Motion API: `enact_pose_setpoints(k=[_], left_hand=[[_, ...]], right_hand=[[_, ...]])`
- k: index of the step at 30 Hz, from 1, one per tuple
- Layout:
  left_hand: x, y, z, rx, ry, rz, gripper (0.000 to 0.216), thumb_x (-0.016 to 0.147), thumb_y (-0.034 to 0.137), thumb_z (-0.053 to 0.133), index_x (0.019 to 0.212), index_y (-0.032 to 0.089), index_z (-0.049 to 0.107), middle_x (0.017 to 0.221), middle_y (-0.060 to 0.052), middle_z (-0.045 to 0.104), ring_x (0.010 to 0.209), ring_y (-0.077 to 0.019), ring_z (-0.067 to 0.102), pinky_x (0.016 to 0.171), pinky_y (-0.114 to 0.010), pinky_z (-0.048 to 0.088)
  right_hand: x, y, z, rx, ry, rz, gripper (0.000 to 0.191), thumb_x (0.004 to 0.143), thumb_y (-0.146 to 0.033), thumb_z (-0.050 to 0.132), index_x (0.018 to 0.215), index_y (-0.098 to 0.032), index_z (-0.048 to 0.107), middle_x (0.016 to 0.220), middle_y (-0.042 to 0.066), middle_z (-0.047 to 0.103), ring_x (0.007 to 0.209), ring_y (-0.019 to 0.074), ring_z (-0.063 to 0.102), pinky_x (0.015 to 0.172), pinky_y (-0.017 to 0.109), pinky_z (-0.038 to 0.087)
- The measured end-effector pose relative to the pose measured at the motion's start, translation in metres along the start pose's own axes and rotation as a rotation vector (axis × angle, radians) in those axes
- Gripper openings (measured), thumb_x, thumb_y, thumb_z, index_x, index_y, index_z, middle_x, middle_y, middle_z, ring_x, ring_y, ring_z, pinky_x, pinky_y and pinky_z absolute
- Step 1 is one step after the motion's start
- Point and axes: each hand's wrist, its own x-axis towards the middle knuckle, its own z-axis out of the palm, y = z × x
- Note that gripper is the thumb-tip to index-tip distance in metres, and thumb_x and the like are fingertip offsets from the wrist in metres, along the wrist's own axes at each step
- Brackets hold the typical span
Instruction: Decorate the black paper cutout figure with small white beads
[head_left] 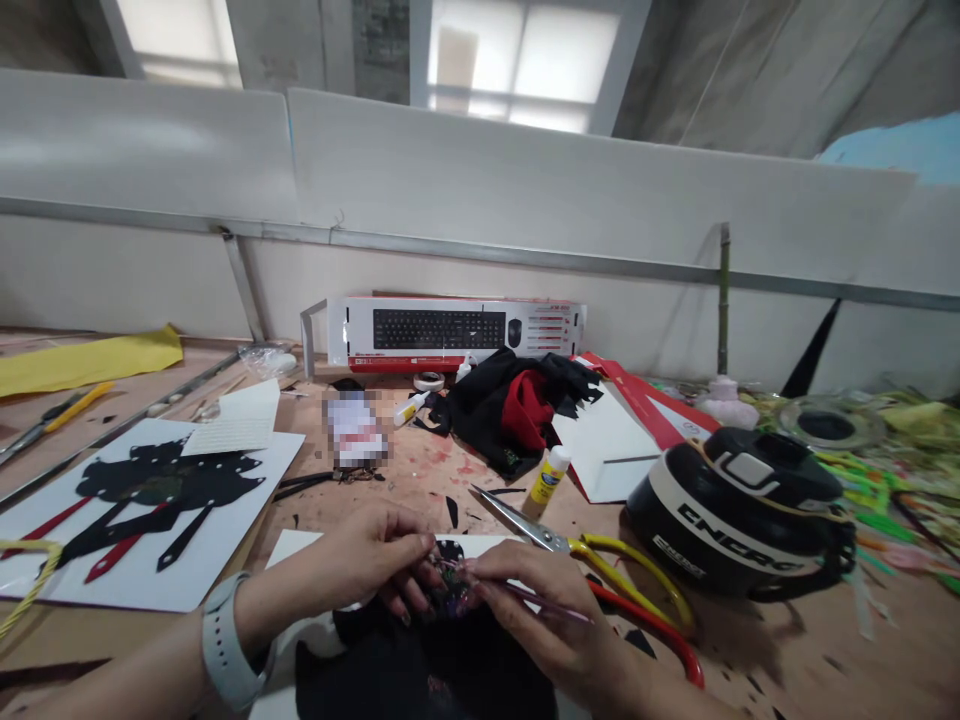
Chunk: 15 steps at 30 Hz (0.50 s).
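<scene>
The right grip [525,590] is closed around a thin purplish stick [559,606] over a flat, matte black piece [442,665], which lies beneath both grips; whether the left grip [394,555] pinches anything, one cannot tell. Steel scissors [551,541] with yellow and red handles crowd the surface [420,500] just beside the right grip. Beyond them stands a glue stick [550,480]; farther right, a bulky black bottle [735,510]; ahead, crumpled black-and-red cloth [480,405]
</scene>
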Motion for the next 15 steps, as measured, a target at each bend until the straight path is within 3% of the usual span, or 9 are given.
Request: enact_pose_setpoints(k=[4, 8, 15], left_hand=[[-0.0039, 0.0033, -0.0009, 0.029, -0.020, 0.017, 0.045, 0.072, 0.059, 0.064, 0.084, 0.016, 0.065, 0.084, -0.004, 0.070, 0.064, -0.0169, 0.069, 0.054, -0.025, 0.051], [-0.0053, 0.0000, -0.0033, 0.142, -0.036, 0.062, 0.033, 0.081, 0.049, 0.059, 0.081, 0.016, 0.063, 0.081, -0.003, 0.068, 0.066, -0.0166, 0.069, 0.056, -0.024, 0.053], [-0.0059, -0.0043, -0.0076, 0.315, -0.045, 0.160, 0.027, 0.088, 0.038, 0.051, 0.077, 0.016, 0.061, 0.074, -0.001, 0.063, 0.069, -0.0175, 0.069, 0.055, -0.021, 0.052]], right_hand=[[-0.0003, 0.0051, 0.0002, 0.035, 0.035, 0.084, 0.016, 0.090, -0.017, 0.059, 0.100, -0.020, 0.071, 0.083, 0.005, 0.075, 0.072, 0.0157, 0.069, 0.068, 0.024, 0.053], [0.0011, 0.0067, -0.0004, 0.069, 0.035, 0.192, 0.015, 0.091, -0.022, 0.059, 0.098, -0.020, 0.072, 0.079, 0.004, 0.075, 0.069, 0.0163, 0.069, 0.066, 0.025, 0.053], [0.0011, 0.0037, 0.0005, 0.081, 0.005, 0.213, 0.017, 0.091, -0.026, 0.058, 0.098, -0.019, 0.073, 0.080, 0.005, 0.075, 0.071, 0.0172, 0.069, 0.065, 0.026, 0.052]])
